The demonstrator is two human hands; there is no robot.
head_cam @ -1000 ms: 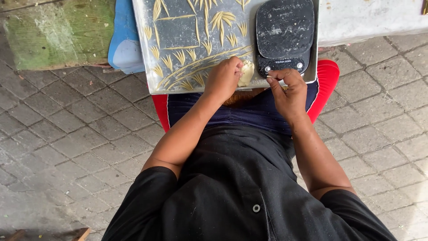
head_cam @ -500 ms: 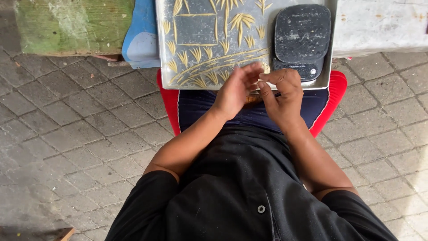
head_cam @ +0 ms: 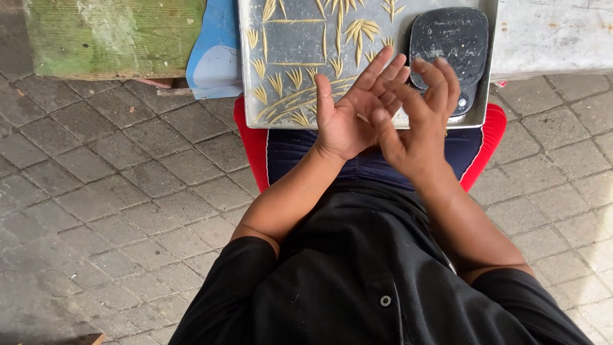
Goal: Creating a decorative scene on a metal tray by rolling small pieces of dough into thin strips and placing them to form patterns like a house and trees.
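Over at the far left, beyond my knees, one green-stained wooden block sits on the paved ground, and just beside it one blue and white plastic piece pokes out from under the edge of a tray. Next comes that single metal tray, dusted with flour and resting across my lap above the one red stool I sit on. Thin pale dough strips lie on the tray in fan-shaped bunches and long curved stems; they are too many and too overlapped for me to count exactly, though I make out one bare rectangle framed by four straight strips near the top.

My left hand is open with the palm up and the fingers spread, hovering over the near edge of the tray. A small sliver of dough lies against its palm, pressed between my two hands, and I cannot tell more of its shape. My right hand is open too, its fingers straight and touching the left hand's fingers, so neither hand is clenched.

Behind my right hand, one black oval board with a floury surface rests on the tray's right part. At the far right, one grey stone slab runs alongside the tray.
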